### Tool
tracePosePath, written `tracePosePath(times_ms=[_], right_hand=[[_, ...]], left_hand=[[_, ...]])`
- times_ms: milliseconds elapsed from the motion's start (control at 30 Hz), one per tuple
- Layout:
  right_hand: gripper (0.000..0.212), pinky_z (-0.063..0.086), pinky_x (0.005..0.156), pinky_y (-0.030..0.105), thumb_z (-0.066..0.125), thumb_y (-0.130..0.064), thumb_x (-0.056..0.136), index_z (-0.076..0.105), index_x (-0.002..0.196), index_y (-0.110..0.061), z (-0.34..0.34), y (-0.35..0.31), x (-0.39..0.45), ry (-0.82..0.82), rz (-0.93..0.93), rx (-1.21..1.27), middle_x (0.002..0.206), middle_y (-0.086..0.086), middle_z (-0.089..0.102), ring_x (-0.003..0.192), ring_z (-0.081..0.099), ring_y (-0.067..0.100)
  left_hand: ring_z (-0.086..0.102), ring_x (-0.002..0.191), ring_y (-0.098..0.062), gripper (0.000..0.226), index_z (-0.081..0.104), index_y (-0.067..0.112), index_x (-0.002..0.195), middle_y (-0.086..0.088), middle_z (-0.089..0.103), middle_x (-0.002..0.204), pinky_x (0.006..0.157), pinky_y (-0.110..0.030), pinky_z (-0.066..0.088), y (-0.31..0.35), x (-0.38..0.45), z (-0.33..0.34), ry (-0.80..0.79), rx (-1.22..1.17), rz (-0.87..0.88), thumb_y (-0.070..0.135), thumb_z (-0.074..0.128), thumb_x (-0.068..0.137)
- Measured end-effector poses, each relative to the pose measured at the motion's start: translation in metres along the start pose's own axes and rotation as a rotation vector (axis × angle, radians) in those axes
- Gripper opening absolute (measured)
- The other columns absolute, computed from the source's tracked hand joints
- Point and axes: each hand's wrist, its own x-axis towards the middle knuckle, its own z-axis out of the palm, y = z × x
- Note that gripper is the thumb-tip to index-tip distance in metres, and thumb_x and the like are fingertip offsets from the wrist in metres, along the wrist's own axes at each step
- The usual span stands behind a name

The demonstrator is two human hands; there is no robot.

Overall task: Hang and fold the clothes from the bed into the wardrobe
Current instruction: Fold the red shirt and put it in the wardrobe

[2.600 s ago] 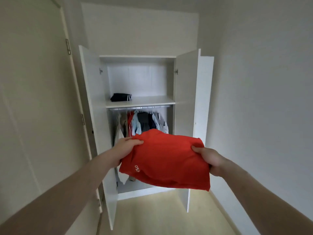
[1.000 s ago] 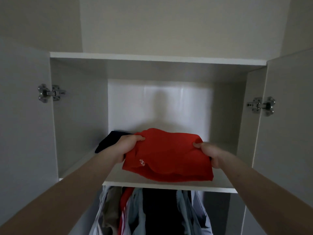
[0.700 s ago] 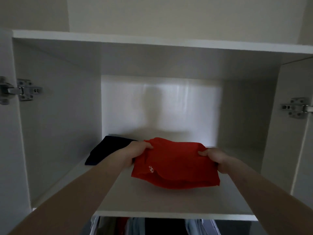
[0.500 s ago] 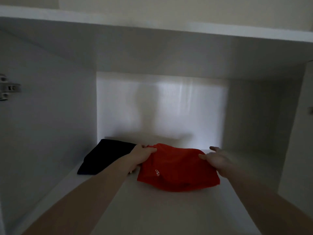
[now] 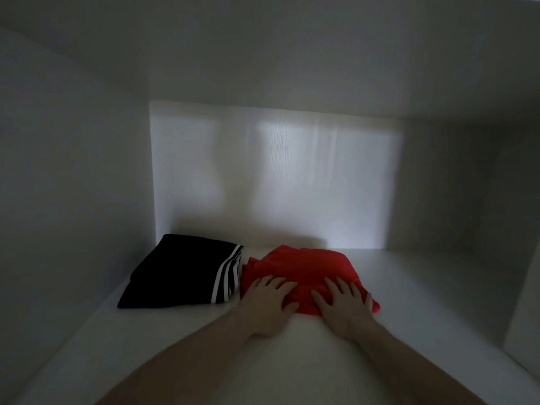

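Observation:
A folded red garment lies on the white wardrobe shelf, near the middle and towards the back. My left hand lies flat on its near left edge with fingers spread. My right hand presses flat on its near right part, fingers straight. Neither hand grips the cloth. A folded black garment with white stripes sits just left of the red one, touching or almost touching it.
The shelf compartment is dim, closed in by a left side wall, a right side wall and a pale back panel. Bare shelf surface stretches to the right of the red garment and in front of both garments.
The red garment went from held in both hands to lying on the shelf beside the black one. Both hands let go and now rest flat on it. The view has moved deeper into the compartment.

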Motion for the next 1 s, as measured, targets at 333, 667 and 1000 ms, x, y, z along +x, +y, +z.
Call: tracePosePath(times_ms=[333, 667, 1000], right_hand=[[0.08, -0.006, 0.124, 0.06, 0.015, -0.079, 0.094, 0.014, 0.163, -0.039, 0.016, -0.014, 0.051, 0.029, 0.065, -0.007, 0.172, -0.004, 0.01, 0.159, 0.003, 0.028], [0.068, -0.003, 0.127, 0.056, 0.027, -0.065, 0.103, 0.017, 0.163, -0.035, -0.008, 0.003, -0.032, 0.198, -0.027, 0.117, 0.173, -0.005, 0.005, 0.159, -0.002, 0.022], [0.054, 0.022, 0.123, 0.026, 0.051, -0.039, 0.105, 0.039, 0.155, -0.023, -0.121, 0.128, -0.332, 0.547, 0.109, 0.228, 0.158, -0.003, 0.041, 0.149, 0.031, 0.016]], left_hand=[[0.02, 0.153, -0.021, 0.063, 0.025, 0.041, 0.159, 0.007, 0.028, 0.165, 0.126, -0.041, 0.011, -0.035, 0.057, 0.018, 0.024, 0.0, -0.038, 0.064, 0.03, 0.1], [0.01, 0.157, -0.024, 0.062, 0.019, 0.027, 0.162, 0.002, 0.016, 0.17, 0.128, -0.044, 0.004, 0.017, 0.021, -0.006, 0.15, 0.127, 0.062, 0.037, 0.037, 0.104], [0.041, 0.143, -0.024, 0.049, 0.056, 0.018, 0.141, -0.001, 0.045, 0.153, 0.12, -0.04, 0.031, 0.253, -0.112, -0.04, 0.356, -0.285, 0.603, 0.018, 0.063, 0.093]])
